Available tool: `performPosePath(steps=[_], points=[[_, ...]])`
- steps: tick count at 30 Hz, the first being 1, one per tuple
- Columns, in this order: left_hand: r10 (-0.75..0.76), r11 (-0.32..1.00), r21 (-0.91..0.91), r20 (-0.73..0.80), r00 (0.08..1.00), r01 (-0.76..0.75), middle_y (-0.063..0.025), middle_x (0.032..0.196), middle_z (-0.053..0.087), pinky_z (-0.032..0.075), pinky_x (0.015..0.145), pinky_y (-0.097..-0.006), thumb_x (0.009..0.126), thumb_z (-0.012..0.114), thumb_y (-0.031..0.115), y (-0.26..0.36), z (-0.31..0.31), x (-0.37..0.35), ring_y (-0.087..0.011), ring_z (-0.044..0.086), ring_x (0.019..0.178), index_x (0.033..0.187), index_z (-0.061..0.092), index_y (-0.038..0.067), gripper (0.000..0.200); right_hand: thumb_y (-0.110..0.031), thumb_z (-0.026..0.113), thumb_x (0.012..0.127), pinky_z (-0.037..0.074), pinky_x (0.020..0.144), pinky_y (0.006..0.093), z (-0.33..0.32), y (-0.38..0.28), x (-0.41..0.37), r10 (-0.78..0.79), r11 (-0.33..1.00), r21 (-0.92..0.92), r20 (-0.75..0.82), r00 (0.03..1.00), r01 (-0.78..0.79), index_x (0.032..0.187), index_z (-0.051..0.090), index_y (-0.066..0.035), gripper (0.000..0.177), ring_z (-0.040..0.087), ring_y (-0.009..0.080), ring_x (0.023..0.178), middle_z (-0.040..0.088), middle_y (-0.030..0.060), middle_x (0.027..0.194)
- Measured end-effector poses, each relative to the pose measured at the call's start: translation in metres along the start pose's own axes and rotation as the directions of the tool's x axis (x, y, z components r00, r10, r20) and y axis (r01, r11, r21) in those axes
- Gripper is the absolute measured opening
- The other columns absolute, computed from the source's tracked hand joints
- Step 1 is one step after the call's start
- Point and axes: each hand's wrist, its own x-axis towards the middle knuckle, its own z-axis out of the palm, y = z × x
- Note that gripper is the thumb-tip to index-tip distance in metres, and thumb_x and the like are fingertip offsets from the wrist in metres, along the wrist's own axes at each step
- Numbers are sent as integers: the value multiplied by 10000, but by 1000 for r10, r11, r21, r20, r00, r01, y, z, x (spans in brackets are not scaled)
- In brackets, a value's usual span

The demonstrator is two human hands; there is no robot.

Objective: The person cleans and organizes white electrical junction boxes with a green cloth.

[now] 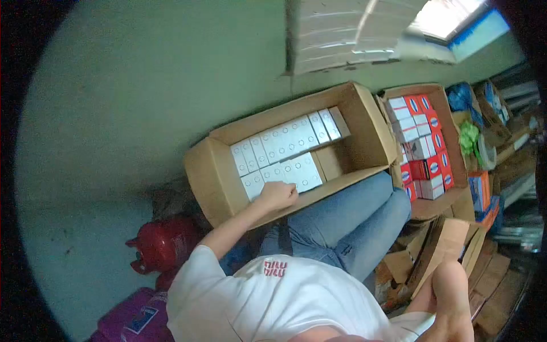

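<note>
My left hand [278, 195] is curled closed over the near row of small white boxes [285, 139] in a large open cardboard carton [228, 171]. Its fingers touch or hover just over the box tops; whatever they hold, if anything, is hidden. The white boxes stand in two rows, each with small round marks on top. At the lower right my right arm is bent sharply at the elbow, and its hand lies outside the picture.
Beside the carton stands a second one [450, 208] with red and white boxes [421, 148]. A red gas cylinder [171, 245] and a purple bag [128, 316] are at the lower left. Flattened cardboard [450, 242] and clutter lie on the right. A green wall [171, 68] rises behind.
</note>
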Motion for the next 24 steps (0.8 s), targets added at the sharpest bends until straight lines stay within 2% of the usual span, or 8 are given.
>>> performPosePath(steps=[6,12,13,14,16,17,19,24], points=[[219,931,283,76,973,-231,-177,770,682,514,598,-486,878,508,288,2,39,85,-348,676,714,1133,613,99,335,-360,591,857,290,1055,392,-24,-22,6,-44,992,-119,-55,998,37,779,552,-112,262,586,136,734,589,13,738],[230,722,588,290,929,-363,-131,818,709,517,581,-424,826,572,192,11,80,157,-283,700,743,1032,707,115,258,-327,539,895,255,1077,376,-46,-45,16,-93,977,-200,-81,992,75,665,526,-121,309,601,76,616,588,-32,602],[197,753,614,136,971,-238,-117,854,719,521,596,-401,786,628,209,7,99,165,-261,706,776,911,738,109,194,-322,531,901,249,1080,374,-49,-45,17,-109,978,-186,-86,990,92,646,521,-122,324,603,66,596,588,-39,580],[202,748,600,200,959,-283,-109,862,722,524,607,-392,765,651,231,18,86,158,-250,708,789,905,739,106,208,-317,522,908,243,1084,371,-51,-49,19,-128,976,-187,-98,987,108,627,517,-124,340,606,56,576,588,-47,557],[190,725,604,286,939,-331,-98,869,725,530,623,-382,733,683,269,26,72,158,-237,709,802,899,741,105,240,-306,505,920,232,1091,366,-50,-42,16,-312,947,-149,-206,928,285,590,508,-126,376,611,36,537,587,-62,512],[177,709,617,312,933,-341,-96,869,725,533,630,-379,722,692,285,21,78,162,-234,709,803,898,741,108,255,-314,495,924,248,1078,349,-54,-43,17,-393,718,-635,-29,919,287,583,503,-126,390,604,25,529,585,-61,510],[160,701,625,332,930,-344,-97,875,725,538,649,-383,716,696,316,18,82,169,-237,708,814,906,739,106,287,-311,486,931,265,1065,341,-70,-67,27,-66,854,-515,26,997,70,637,516,-108,359,599,64,563,572,-47,547],[100,660,640,444,890,-393,-114,922,717,544,713,-417,748,671,440,30,31,167,-280,695,859,961,720,90,412,-336,494,938,280,1073,356,-90,-91,24,7,902,-432,64,998,21,828,495,-93,267,547,98,762,537,-14,783]])
